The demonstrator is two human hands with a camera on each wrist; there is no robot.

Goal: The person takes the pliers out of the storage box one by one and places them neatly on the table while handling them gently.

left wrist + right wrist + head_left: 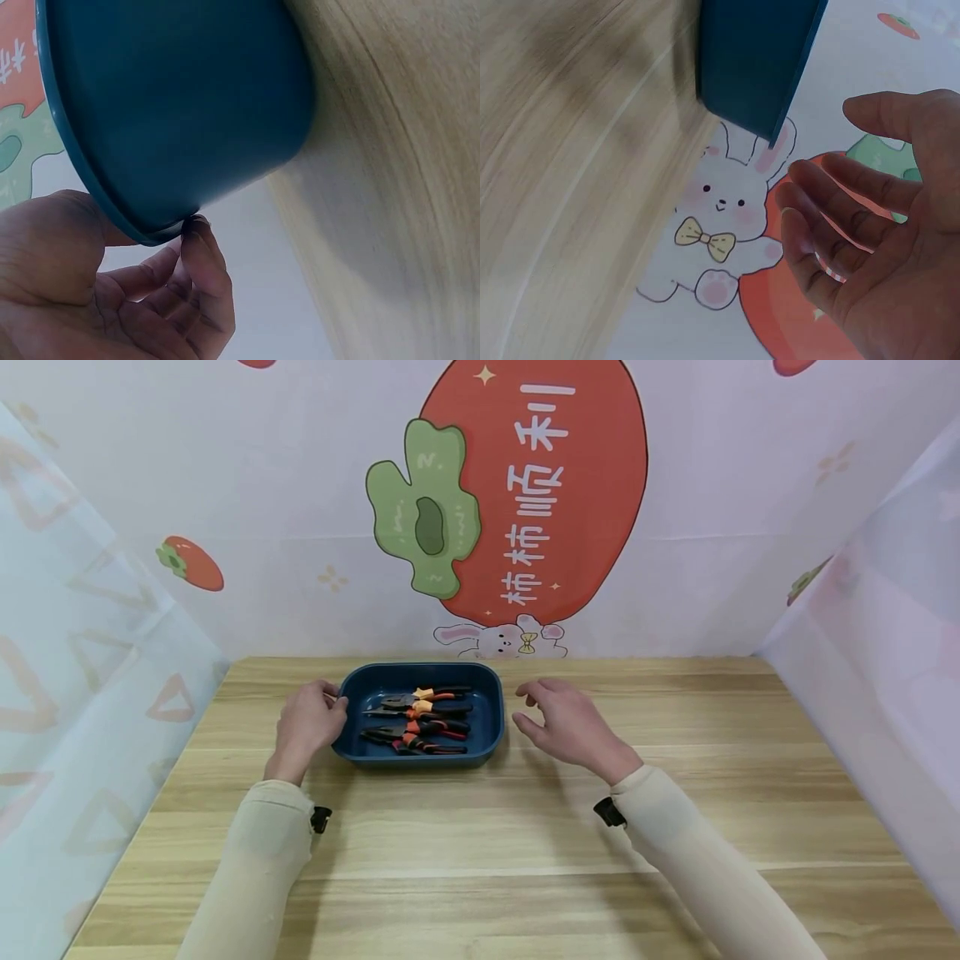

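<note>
A dark blue rectangular tray (416,761) stands at the back of the table with several pliers (427,706) lying in it. Their handles are black with orange or red, and they point right. My left hand (309,724) pinches the tray's left rim; the left wrist view shows the fingers (204,259) curled under its lip, the thumb partly hidden behind the rim. My right hand (566,722) hovers just off the tray's right end, fingers loosely bent and holding nothing. In the right wrist view a gap shows between its fingertips (799,171) and the tray wall (754,67).
The wooden table (465,860) ends at a white printed backdrop (300,602) close behind the tray. White sheets (82,635) close off the left and right sides. A dark wrist device (321,819) sits at each sleeve.
</note>
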